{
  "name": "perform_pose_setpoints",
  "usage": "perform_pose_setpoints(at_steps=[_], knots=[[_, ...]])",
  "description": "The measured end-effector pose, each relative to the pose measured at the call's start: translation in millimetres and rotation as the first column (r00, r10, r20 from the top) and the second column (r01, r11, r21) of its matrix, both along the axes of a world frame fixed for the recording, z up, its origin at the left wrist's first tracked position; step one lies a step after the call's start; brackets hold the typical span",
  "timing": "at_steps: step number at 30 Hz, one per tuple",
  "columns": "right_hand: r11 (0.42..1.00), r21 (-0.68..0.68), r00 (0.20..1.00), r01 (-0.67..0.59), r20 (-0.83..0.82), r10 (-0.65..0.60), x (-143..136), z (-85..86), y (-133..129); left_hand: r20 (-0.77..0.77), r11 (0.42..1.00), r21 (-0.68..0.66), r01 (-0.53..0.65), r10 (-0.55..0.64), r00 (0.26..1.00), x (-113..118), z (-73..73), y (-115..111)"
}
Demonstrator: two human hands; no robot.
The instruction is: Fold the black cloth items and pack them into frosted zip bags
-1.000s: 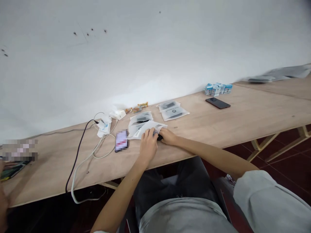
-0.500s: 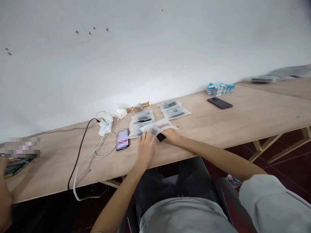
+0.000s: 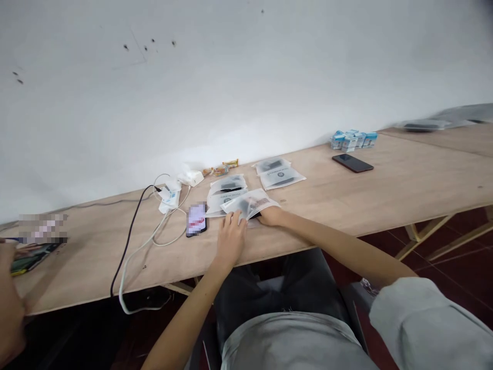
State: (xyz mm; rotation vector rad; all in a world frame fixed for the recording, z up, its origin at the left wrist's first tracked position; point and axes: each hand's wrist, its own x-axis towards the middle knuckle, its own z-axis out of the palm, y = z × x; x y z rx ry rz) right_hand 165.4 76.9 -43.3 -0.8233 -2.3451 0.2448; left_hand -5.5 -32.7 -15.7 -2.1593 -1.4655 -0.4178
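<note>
1. The frosted translucent flat plastic pouch [image 3: 252, 202] is the centre of my clock; it is at the near edge of the pale brown wooden table [image 3: 327, 208].
2. The left hand [image 3: 231, 235] touches the pouch at seven o'clock, fingers nearly together; whether they pinch, I cannot tell.
3. The right hand [image 3: 271, 216] is at four o'clock, beside a small black object; its fingertips are hidden, so their grip I cannot tell.
4. At ten o'clock, other frosted pouches [image 3: 227, 184] lie partly under this pouch. More filled pouches [image 3: 283, 176] are at one o'clock.
5. At nine o'clock, a phone with lit screen [image 3: 196, 220] lies near the left hand; beyond it is a white power strip [image 3: 169, 200] with tangled cables.
6. At two o'clock, well apart, are a dark phone [image 3: 353, 163] and blue-white small boxes [image 3: 353, 141].
</note>
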Motion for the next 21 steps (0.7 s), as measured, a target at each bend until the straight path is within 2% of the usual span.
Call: perform_pose_setpoints(at_steps=[4,7,10,12,14,17,21], knots=[[1.0,-0.026,0.986,-0.015,0.164,0.019,17.3,-0.5,-32.5,-0.038,1.0,-0.012,-0.02,0.02,0.999,-4.4,3.6,0.3],[0.996,0.017,0.969,-0.085,0.235,0.079,32.7,12.6,-61.8,-0.099,0.998,-0.063,-0.009,0.003,0.995,-8.3,4.8,0.1],[0.992,0.043,0.975,-0.116,0.196,0.106,44.2,30.0,-78.3,-0.161,0.994,-0.109,0.016,-0.034,0.986,-12.9,5.5,-1.4],[0.994,0.079,0.987,-0.075,0.148,0.063,48.5,36.2,-80.5,-0.175,0.99,-0.132,0.041,-0.064,0.982,-15.8,6.3,-3.3],[0.991,0.132,0.991,-0.032,0.137,0.014,50.4,34.9,-78.0,-0.182,0.987,-0.149,0.06,-0.087,0.979,-18.0,6.9,-5.4],[0.978,0.205,0.987,-0.031,0.163,-0.003,50.3,22.7,-71.6,-0.204,0.985,-0.159,0.068,-0.1,0.974,-20.3,6.2,-7.2],[0.965,0.26,0.985,-0.039,0.175,-0.007,48.1,7.2,-65.4,-0.238,0.991,-0.101,0.089,-0.111,0.965,-21.7,1.2,-4.8]])
